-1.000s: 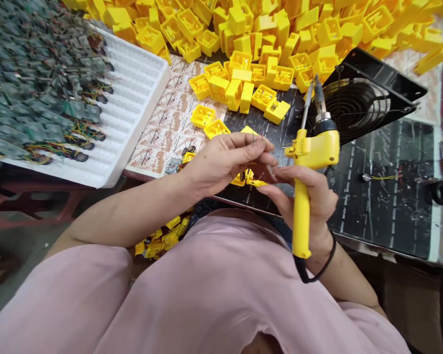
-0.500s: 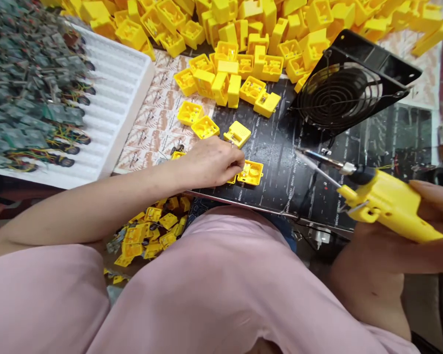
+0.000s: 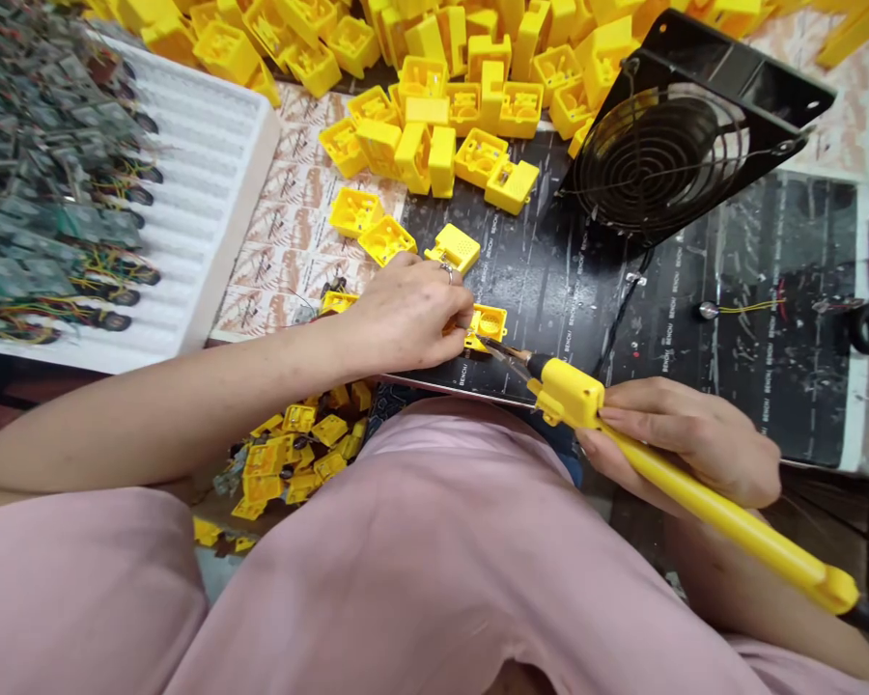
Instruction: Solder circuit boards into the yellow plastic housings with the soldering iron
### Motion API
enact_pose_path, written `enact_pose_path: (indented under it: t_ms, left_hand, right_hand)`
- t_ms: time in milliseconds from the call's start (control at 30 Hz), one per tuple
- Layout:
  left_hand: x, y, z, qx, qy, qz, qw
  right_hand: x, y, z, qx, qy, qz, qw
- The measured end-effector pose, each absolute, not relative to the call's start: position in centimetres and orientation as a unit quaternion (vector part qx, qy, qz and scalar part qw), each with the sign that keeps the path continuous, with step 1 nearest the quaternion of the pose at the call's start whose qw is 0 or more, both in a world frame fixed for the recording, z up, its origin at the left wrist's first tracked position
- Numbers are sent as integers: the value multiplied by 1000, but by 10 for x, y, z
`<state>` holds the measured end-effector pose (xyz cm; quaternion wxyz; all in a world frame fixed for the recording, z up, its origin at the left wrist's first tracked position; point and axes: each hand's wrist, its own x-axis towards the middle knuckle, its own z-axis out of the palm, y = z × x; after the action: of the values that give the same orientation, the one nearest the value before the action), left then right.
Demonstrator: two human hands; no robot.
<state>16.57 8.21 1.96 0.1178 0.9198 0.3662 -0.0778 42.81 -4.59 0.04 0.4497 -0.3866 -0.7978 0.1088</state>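
Observation:
My right hand (image 3: 687,434) is closed around the yellow handle of a soldering iron (image 3: 572,391). A thin tube or wire guide runs beside its metal tip, and the tip reaches an open yellow plastic casing (image 3: 490,320) near the table's front edge. My left hand (image 3: 420,309), with a ring on one finger, is closed at the left side of that casing; its fingertips hide part of it. Just beyond the left hand lies another yellow casing (image 3: 455,248), grille side up. Two open casings (image 3: 385,239) lie farther left, and one more (image 3: 338,301) shows behind the wrist.
A black fan (image 3: 658,164) stands at back right. Yellow casings (image 3: 424,82) are heaped along the back. A white foam tray (image 3: 210,145) with many wired circuit boards (image 3: 50,193) fills the left. More casings (image 3: 290,454) lie below the table edge. A small wired part (image 3: 708,310) lies right.
My right hand has brought the soldering iron left, from the right side to the casing at my left fingertips. My left hand stays at the casing. The view has shifted slightly.

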Motion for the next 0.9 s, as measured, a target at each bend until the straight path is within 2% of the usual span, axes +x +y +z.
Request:
enact_pose_path:
  t_ms: [167,367,633,900]
  left_hand:
    - [168,84,22,913,375,-107,118]
    - [165,87,17,924,355,-62,125]
    - [167,87,18,921,360,-73,132]
    - [165,87,17,926,350,-75,115]
  right_hand:
    - [424,-43,4,-370,-826,85,417]
    - [428,-43,9,-337,-854,93,384]
    - [432,-40,13,-337,-854,108,382]
    - [441,-50,6,-458,-780,139,404]
